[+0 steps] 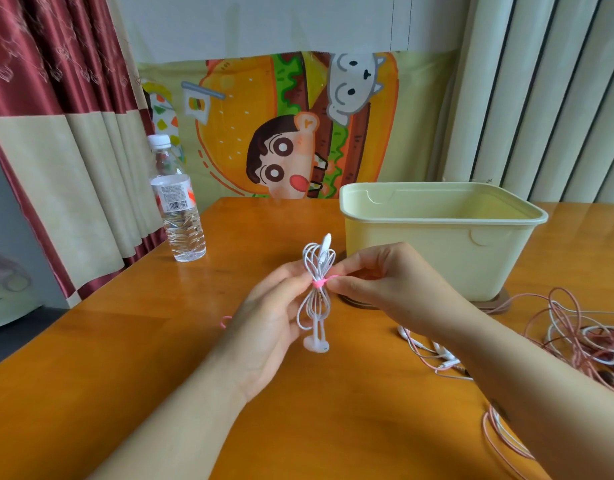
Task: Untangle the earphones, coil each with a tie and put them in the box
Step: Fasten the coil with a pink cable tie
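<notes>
A white earphone (pixel 316 292) is coiled into a long bundle and held upright above the table, its earbuds hanging at the bottom. A pink tie (pixel 321 282) is wrapped around the bundle's middle. My left hand (pixel 274 317) holds the bundle from the left at the tie. My right hand (pixel 371 275) pinches the tie's free end on the right side. The pale yellow box (pixel 437 244) stands open just behind my right hand. A tangle of pink and white earphones (pixel 575 337) lies on the table at the right, partly under my right forearm.
A water bottle (pixel 177 202) stands at the table's back left edge. A second pink tie (pixel 225 320) peeks out on the table behind my left hand. The box rests on a dark round coaster (pixel 357 303). Curtains and a cartoon poster back the orange table (pixel 125 341).
</notes>
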Motion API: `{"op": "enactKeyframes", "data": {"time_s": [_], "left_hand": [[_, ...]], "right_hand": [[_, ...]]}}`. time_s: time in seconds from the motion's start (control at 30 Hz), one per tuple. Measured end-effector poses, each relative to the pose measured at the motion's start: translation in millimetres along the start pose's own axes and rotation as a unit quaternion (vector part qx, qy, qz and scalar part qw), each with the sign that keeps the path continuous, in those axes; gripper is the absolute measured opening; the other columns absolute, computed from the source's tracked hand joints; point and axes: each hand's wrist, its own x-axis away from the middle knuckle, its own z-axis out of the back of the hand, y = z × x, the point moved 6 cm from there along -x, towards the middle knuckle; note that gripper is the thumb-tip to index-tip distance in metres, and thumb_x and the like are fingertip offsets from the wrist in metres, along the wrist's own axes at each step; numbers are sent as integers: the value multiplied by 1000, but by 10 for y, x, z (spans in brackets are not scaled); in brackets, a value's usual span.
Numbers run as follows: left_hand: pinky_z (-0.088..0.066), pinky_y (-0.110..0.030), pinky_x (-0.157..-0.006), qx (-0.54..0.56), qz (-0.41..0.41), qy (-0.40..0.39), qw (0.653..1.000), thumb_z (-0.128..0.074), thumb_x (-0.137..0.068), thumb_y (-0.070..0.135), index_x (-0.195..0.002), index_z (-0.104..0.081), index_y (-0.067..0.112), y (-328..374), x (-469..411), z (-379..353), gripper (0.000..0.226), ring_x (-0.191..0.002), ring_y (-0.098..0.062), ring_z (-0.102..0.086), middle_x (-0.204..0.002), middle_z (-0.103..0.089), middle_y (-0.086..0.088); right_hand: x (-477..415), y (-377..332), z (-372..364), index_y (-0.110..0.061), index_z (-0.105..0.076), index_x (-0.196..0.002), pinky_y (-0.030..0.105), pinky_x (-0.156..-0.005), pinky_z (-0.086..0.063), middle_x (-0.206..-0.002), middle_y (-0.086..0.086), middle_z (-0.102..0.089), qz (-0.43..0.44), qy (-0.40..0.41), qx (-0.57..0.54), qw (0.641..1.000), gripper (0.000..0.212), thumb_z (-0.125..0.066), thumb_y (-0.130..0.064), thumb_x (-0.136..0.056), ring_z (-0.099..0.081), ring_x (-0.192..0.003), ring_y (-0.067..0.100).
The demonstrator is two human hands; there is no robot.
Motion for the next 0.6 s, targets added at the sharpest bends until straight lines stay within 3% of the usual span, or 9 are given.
{"op": "enactKeyframes", "data": {"time_s": [0.1,0.23,0.4,0.53,0.6], "left_hand": [[-51,-36,-69,-18,-19,-10,1000,-62,-75,26,-109,-67,17,-16,4,-18,35,-82,-16,-61,-89,-68,-3],[-46,-30,-47,11,16,4,1000,-62,-77,25,-103,-64,4,-55,3,-2,33,-73,-27,-56,-79,-62,-11],[-50,-34,-60,86,28,33,995,-55,-86,16,-89,-62,4,-91,-27,18,14,-64,-21,-63,-87,-66,-15],[-54,-43,-77,3,-9,92,996,-49,-96,19,-104,-62,6,-112,-44,115,20,-85,-24,-68,-89,-72,-7],[-54,-51,-82,-32,-38,110,993,-49,-97,22,-105,-61,7,-84,-39,122,21,-84,-25,-68,-85,-71,-4]], "right_hand": [[8,6,-22,-12,-75,-85,19,-67,-52,-75,-2,-74,-4,-15,-1,1000,9,-71,-20,-83,-66,-67,3],[26,5,-88,-14,-75,-83,22,-72,-54,-76,-4,-74,-1,-26,16,1000,9,-70,-21,-83,-70,-74,9],[22,-2,-99,-13,-75,-82,22,-68,-55,-76,-3,-74,3,-4,31,1000,10,-73,-23,-81,-69,-72,10],[32,-14,-121,-16,-76,-82,23,-65,-54,-74,-5,-73,11,-2,69,998,12,-73,-27,-81,-67,-69,6],[35,-25,-125,-17,-76,-82,25,-65,-54,-74,-6,-73,12,-5,70,997,11,-72,-27,-81,-66,-68,6]]}}
